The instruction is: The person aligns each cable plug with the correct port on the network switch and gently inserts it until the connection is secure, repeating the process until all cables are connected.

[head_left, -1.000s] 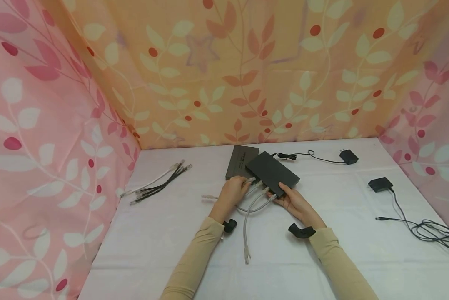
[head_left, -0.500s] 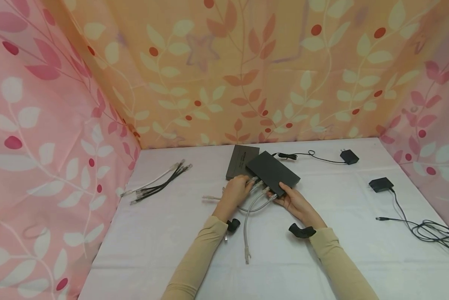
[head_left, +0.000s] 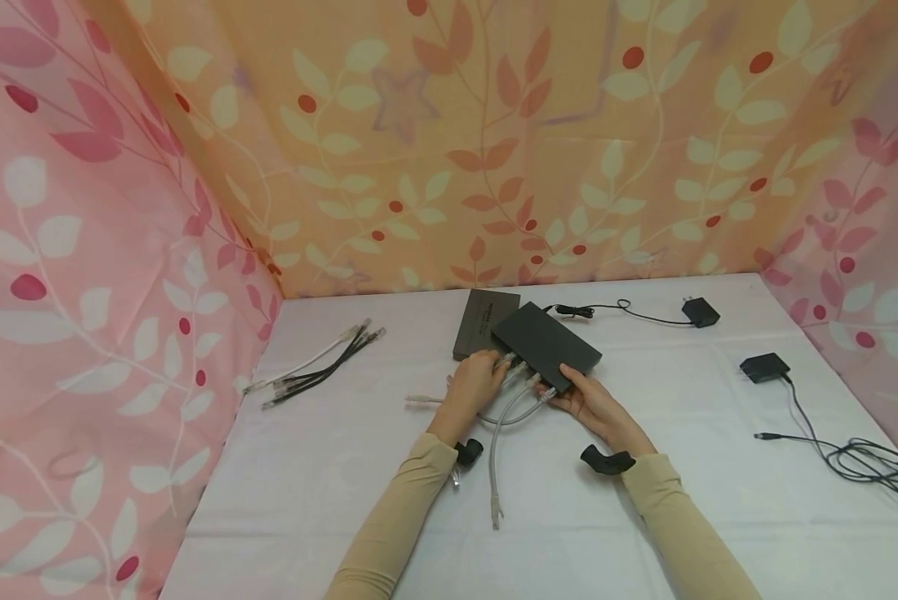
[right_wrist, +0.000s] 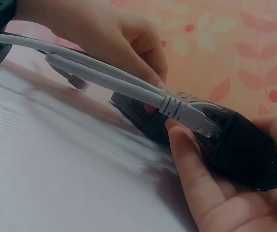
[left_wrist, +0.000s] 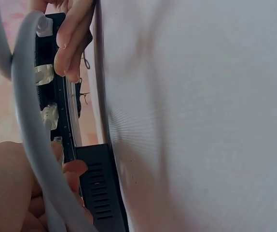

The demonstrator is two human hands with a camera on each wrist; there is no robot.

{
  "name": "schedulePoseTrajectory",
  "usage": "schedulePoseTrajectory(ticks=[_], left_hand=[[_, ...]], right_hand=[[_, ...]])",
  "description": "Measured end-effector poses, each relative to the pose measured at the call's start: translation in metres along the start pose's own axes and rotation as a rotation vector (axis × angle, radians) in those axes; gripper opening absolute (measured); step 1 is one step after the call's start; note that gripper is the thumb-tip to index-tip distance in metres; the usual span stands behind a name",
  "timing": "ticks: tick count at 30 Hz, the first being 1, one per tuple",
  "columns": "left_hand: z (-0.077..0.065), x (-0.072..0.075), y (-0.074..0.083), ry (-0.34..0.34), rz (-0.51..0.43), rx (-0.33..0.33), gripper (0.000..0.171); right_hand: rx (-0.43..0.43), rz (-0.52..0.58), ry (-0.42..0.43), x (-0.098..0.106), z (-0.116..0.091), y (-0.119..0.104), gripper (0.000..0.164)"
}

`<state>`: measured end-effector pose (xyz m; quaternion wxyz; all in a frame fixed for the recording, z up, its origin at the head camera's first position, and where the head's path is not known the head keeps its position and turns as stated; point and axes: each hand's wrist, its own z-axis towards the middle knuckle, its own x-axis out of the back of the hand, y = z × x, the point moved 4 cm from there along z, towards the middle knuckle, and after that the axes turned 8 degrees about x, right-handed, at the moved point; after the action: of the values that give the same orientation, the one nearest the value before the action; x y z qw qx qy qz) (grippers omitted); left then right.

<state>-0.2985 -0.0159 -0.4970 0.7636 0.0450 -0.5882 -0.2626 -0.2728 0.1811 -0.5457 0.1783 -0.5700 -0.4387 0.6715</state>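
A black network switch (head_left: pixel 546 342) is tilted over a second dark network box (head_left: pixel 485 321) near the back of the table. Several grey Ethernet cables (head_left: pixel 492 467) have their plugs in its front ports; their free ends trail on the cloth. My left hand (head_left: pixel 473 385) pinches a cable plug at the port nearest the second box; fingers and a grey cable partly hide that plug in the left wrist view. With my right hand (head_left: pixel 593 407) I hold the switch by its near right corner, thumb on top. In the right wrist view, the fingers (right_wrist: pixel 196 179) support it from below.
Several black and white cables (head_left: pixel 317 367) lie bunched at the left. A black power adapter (head_left: pixel 700 312) sits at the back right, its cord running towards the switch. Another adapter (head_left: pixel 764 367) with a coiled cord (head_left: pixel 865 462) lies at the right. Patterned cloth walls enclose the table.
My left hand has shifted slightly to the right, still at the cable plug by the port. The right hand and the switch have hardly moved.
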Motion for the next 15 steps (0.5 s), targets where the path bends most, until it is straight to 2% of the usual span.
schedulePoseTrajectory(ticks=[15], left_hand=[[-0.0007,0.0023,0.0069,-0.003,0.021,0.002,0.023]], right_hand=[[-0.009,-0.024,-0.031,-0.0008,-0.0019,-0.0009,0.036]])
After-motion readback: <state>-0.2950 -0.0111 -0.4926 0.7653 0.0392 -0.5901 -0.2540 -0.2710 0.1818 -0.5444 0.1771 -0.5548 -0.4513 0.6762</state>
